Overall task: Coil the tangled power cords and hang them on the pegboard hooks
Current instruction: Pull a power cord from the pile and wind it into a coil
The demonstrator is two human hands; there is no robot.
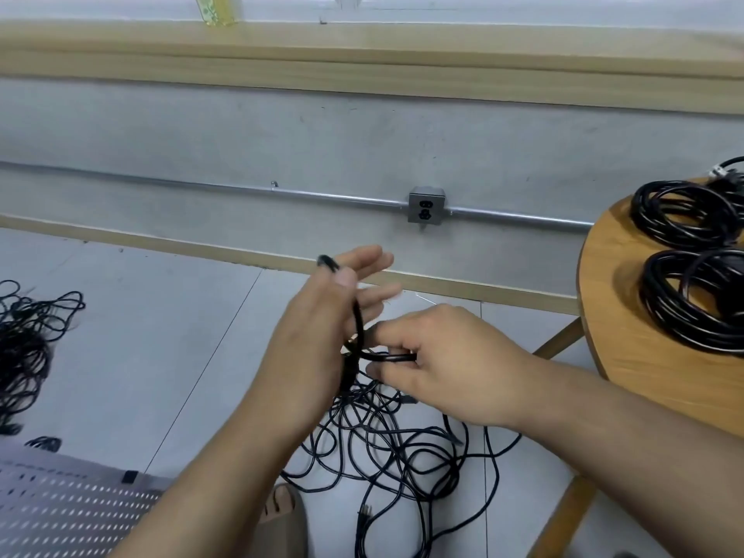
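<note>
A white board [60, 505] full of small holes is seen flat at the near left corner. Just right of it, a foot in a sandal [282, 513] is planted on the tiled floor [161, 336]. A heap of tangled cords [382, 457] is spread on the floor just past the foot, under the two hands. A plug [364, 510] is seen at the heap's near edge.

Above the heap, a black cord [358, 320] is held up by both hands. The left hand [318, 336] is held with its fingers stretched out straight, and the cord is pinned against the side of the hand by the thumb [345, 280]. The cord's end [326, 261] is seen sticking out above the thumb. The cord is bent in a loop across the palm. Its other side is pinched by the curled fingers of the right hand [447, 356]. The loop's lower end is lost against the heap.

A second tangle [24, 336] of black cords is seen on the floor at the far left. At the right, a near coiled bundle [696, 304] and a far coiled bundle [684, 211] are laid close together on a round wooden table [628, 316].

Farther back, a metal pipe [241, 190] is fixed along the grey wall [241, 126], and a socket box [426, 205] is set on it. A long wooden ledge [362, 54] is seen at the top. A yellow thing [213, 10] is stood on it, too blurred to tell.
</note>
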